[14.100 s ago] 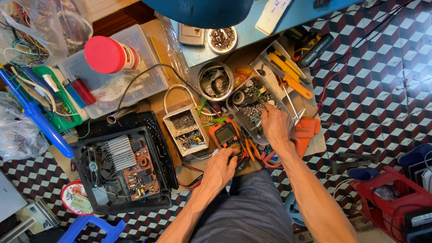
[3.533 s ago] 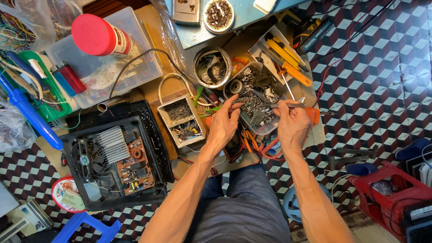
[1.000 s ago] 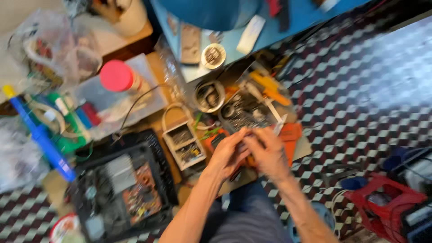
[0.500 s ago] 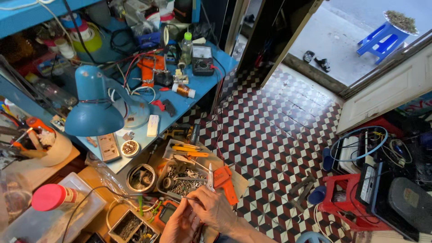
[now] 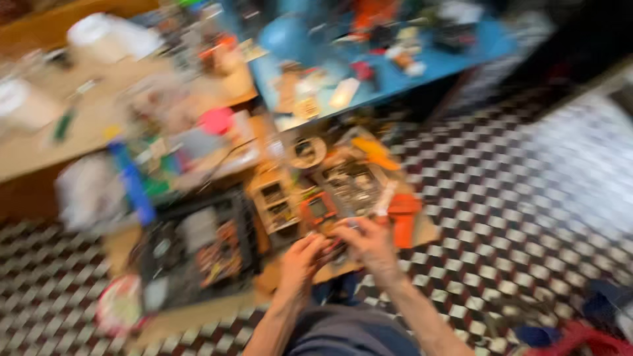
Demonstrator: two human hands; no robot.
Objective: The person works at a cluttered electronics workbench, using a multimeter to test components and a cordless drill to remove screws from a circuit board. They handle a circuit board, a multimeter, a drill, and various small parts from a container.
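head view, heavily blurred; entries run near to far.

- lap: grey cloth at the bottom edge, both forearms rising from it.
- left hand: fingers curled inward toward the right hand; whether they pinch anything cannot be told through the blur.
- right hand: fingers bent in over the same spot, tips meeting or nearly meeting the left fingers; grip likewise cannot be told.
- small part: possibly a small dark piece between the two sets of fingertips, too smeared to name. it sits at the meeting point, equally near either hand, with no long axis to read.
- orange meter: just beyond the left fingertips, lying flat, long axis running away from the person.
- orange tool: just beyond and to the right of the right hand, long axis also running away.
- parts tray: past the meter, full of grey bits.
- open black case: well left of the left hand, circuit boards inside.
- small divided box: between case and meter.
- round tin: beyond the box.
- blue table: farthest, crowded with clutter.
- checkered floor: right and below.
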